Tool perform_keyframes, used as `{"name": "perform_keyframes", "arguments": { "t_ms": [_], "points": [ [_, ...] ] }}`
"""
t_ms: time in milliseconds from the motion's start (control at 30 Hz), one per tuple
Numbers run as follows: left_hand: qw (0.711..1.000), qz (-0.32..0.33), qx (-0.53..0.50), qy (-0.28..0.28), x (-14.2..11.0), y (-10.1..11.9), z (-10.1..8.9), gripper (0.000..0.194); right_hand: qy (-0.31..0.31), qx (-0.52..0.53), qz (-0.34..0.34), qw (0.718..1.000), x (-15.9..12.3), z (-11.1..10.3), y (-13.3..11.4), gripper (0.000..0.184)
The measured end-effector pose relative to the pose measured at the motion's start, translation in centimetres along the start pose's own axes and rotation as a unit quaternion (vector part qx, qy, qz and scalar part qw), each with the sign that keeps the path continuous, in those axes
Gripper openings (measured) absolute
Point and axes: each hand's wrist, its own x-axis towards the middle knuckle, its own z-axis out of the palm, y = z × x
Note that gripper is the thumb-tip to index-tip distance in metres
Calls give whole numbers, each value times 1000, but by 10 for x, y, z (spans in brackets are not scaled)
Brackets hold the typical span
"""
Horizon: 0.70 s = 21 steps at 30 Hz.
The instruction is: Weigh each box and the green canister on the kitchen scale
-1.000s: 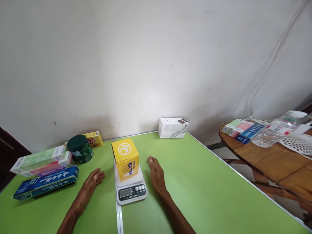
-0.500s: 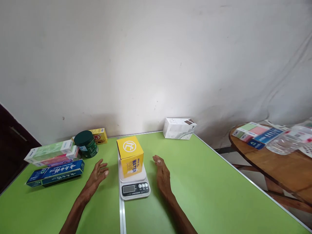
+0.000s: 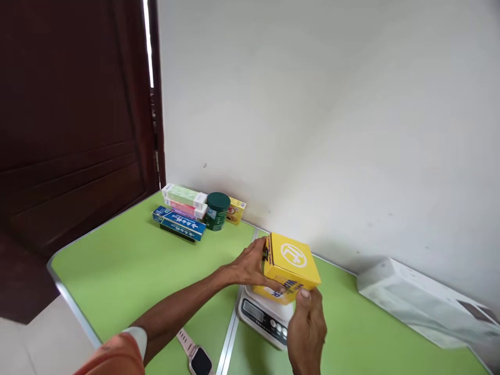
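Both hands are closed around a yellow cardboard box with a white round logo on its top. My left hand grips its left side, the thumb lying along the printed front. At the front right corner, my right hand presses its thumb on the box, and its other fingers are partly hidden. Below the box is a white kitchen scale with a dark display and round buttons. Whether the box still rests on the weighing plate I cannot tell.
Toothpaste-style boxes lie stacked at the back left, beside a dark green canister and a small yellow box. A pink-strapped smartwatch lies near the front. A long white box stands by the wall at right.
My view has swung to the left, bringing the door and the watch into sight. Both hands, apart from the yellow box before, have closed on its sides.
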Motion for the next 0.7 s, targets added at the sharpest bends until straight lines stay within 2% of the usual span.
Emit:
{"name": "perform_keyframes", "arguments": {
  "t_ms": [67, 167, 300, 500, 600, 700],
  "points": [
    [1000, 12, 15, 9, -12, 7, -14, 119, -13, -18, -21, 1000, -5, 3, -12, 73],
    [999, 13, 40, 31, -38, 22, -50, 117, -64, 1, -45, 997, -16, 17, -34, 67],
    [990, -34, 98, 97, -83, 29, -111, 116, -182, 78, -48, 979, -34, 62, -59, 58],
    [947, -115, 186, 235, -152, 8, -190, 100, -369, 204, -73, 904, -62, 150, -92, 45],
    [914, -152, 225, 301, -170, -7, -217, 94, -413, 229, -94, 876, -71, 188, -100, 51],
    [889, -168, 223, 364, -176, -22, -231, 89, -427, 208, -93, 875, -79, 212, -94, 65]
  ]
}}
